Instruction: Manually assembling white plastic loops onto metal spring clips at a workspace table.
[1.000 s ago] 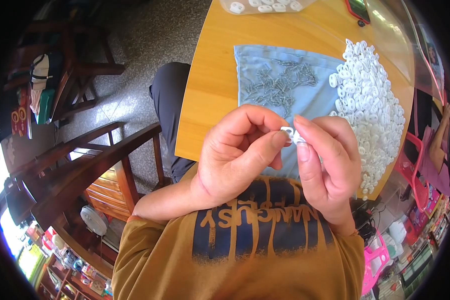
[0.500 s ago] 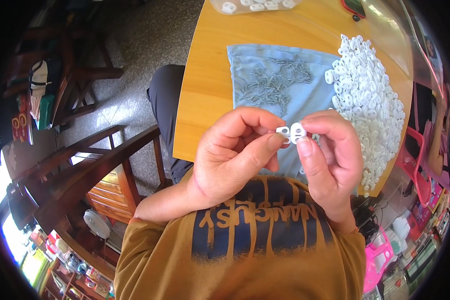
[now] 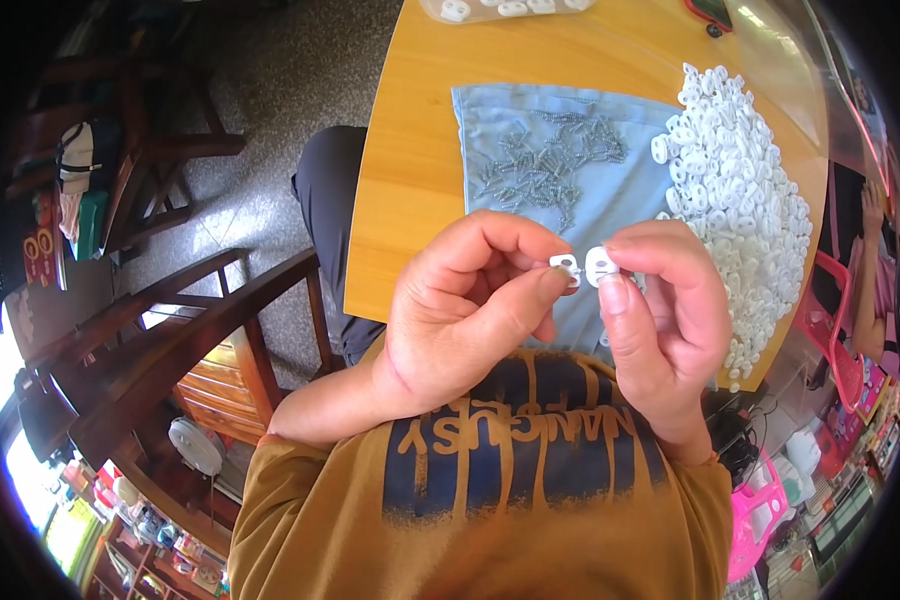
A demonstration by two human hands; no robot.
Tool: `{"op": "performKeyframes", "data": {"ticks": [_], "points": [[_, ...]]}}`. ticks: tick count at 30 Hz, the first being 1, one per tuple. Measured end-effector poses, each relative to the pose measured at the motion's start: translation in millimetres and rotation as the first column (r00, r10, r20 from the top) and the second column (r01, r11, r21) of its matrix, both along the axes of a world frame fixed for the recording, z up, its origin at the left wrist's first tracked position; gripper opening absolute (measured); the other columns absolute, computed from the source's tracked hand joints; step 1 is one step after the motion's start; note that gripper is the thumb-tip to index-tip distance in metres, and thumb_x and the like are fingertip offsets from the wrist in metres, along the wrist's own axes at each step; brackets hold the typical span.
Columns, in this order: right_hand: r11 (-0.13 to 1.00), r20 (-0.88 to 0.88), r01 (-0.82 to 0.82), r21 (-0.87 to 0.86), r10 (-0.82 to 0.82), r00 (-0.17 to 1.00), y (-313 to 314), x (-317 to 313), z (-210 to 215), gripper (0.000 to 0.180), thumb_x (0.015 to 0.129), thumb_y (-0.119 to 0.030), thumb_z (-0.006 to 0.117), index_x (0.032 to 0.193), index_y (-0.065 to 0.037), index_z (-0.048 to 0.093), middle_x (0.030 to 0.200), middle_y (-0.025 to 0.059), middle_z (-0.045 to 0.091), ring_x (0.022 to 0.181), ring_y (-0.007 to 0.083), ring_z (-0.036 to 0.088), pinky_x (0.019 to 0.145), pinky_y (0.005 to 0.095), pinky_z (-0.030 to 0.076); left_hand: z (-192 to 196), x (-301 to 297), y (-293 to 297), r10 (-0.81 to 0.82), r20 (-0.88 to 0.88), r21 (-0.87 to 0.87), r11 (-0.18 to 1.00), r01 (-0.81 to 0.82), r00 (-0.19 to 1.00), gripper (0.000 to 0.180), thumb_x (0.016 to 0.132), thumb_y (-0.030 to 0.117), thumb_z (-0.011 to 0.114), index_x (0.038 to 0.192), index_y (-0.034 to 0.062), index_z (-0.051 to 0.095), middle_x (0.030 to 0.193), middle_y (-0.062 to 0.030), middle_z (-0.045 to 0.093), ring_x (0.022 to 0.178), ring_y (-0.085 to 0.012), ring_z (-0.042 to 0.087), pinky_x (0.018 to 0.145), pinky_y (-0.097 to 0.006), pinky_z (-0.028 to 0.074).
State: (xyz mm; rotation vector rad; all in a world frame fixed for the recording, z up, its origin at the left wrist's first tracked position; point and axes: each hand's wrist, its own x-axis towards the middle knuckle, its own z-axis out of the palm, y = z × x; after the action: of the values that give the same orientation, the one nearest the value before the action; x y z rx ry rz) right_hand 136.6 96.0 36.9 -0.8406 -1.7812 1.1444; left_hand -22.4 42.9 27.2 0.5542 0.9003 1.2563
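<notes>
- Head view, only one to go on: left hand [image 3: 460, 320] pinches a small white clip [image 3: 564, 266] between thumb and forefinger, other fingers curled in loosely.
- Right hand [image 3: 665, 320] is doing the same with a second white piece [image 3: 601, 266], thumb below and forefinger over the top. The two pieces sit just beside each other, touching or nearly so; can't tell if they're actually joined.
- Both pieces are held up in the air between the fingertips, above the near edge of the table [image 3: 420, 180], close to the person's chest.
- Beyond the hands lies a blue cloth [image 3: 510, 120] with a scatter of small metal springs [image 3: 545, 165] on it. Past the right hand is a big pile [image 3: 740, 190] of the same white parts.
- A clear tray [image 3: 510, 8] with a few more whites sits at the far edge.
- What could go wrong, my guess: the grip is fingertip-only on tiny slippery plastic, so a bit too much squeeze could pop one out. They're held past the table edge, so it would likely drop into the lap or onto the floor.
- If a spring is in there (too small to see), it could ping away the same way.
</notes>
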Motion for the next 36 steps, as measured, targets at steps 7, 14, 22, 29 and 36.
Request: {"op": "performKeyframes", "data": {"ticks": [7, 14, 22, 29, 36], "points": [[0.994, -0.065, 0.068, -0.086, -0.074, 0.995, -4, 0, 3, 0.020, 0.080, 0.008, 0.057, 0.099, 0.005, 0.057, 0.090, 0.0120, 0.059, 0.074, 0.0158, 0.054, 0.067, 0.0252, 0.044, -2, -2, -1, 0.044, -0.080, 0.056, 0.998, -0.039, 0.996, 0.015, 0.086, -0.004, 0.057, 0.100, 0.0008, 0.055, 0.090, -0.0050, 0.061, 0.070, -0.0058, 0.056, 0.059, -0.018, 0.047], [0.889, -0.255, -0.044, -0.455, -0.083, 0.964, -10, -3, 7, 0.019, 0.086, 0.003, 0.055, 0.105, 0.005, 0.053, 0.093, 0.0075, 0.058, 0.077, 0.0094, 0.052, 0.069, 0.0209, 0.042, -10, -11, 5, 0.332, -0.648, 0.572, 0.807, 0.149, 0.686, 0.027, 0.073, -0.010, 0.063, 0.097, 0.0006, 0.057, 0.097, -0.0159, 0.060, 0.071, -0.0175, 0.060, 0.062, -0.025, 0.050], [0.674, -0.322, -0.121, -0.729, -0.181, 0.929, -11, -4, 12, 0.018, 0.089, -0.006, 0.057, 0.106, 0.001, 0.055, 0.089, 0.0018, 0.060, 0.078, 0.0046, 0.053, 0.068, 0.0185, 0.043, -16, -11, 4, 0.581, -0.630, 0.742, 0.646, 0.179, 0.515, 0.032, 0.061, -0.005, 0.073, 0.092, 0.0029, 0.065, 0.097, -0.0150, 0.061, 0.064, -0.0166, 0.058, 0.051, -0.026, 0.048], [0.643, -0.339, -0.158, -0.750, -0.169, 0.926, -10, -3, 10, 0.018, 0.089, -0.009, 0.058, 0.105, -0.001, 0.056, 0.092, 0.0018, 0.062, 0.082, 0.0051, 0.056, 0.071, 0.0208, 0.047, -25, -12, 6, 0.630, -0.595, 0.790, 0.571, 0.221, 0.498, 0.033, 0.060, -0.001, 0.074, 0.091, 0.0033, 0.065, 0.097, -0.0148, 0.061, 0.061, -0.0156, 0.057, 0.049, -0.024, 0.045], [0.598, -0.348, -0.178, -0.782, -0.182, 0.919, -9, -1, 10, 0.019, 0.087, -0.010, 0.060, 0.104, -0.001, 0.057, 0.093, 0.0028, 0.062, 0.082, 0.0067, 0.056, 0.071, 0.0224, 0.047, -25, -13, 6, 0.635, -0.597, 0.789, 0.576, 0.215, 0.490, 0.033, 0.059, -0.001, 0.073, 0.091, 0.0033, 0.065, 0.096, -0.0142, 0.061, 0.060, -0.0154, 0.057, 0.049, -0.024, 0.045]]}}
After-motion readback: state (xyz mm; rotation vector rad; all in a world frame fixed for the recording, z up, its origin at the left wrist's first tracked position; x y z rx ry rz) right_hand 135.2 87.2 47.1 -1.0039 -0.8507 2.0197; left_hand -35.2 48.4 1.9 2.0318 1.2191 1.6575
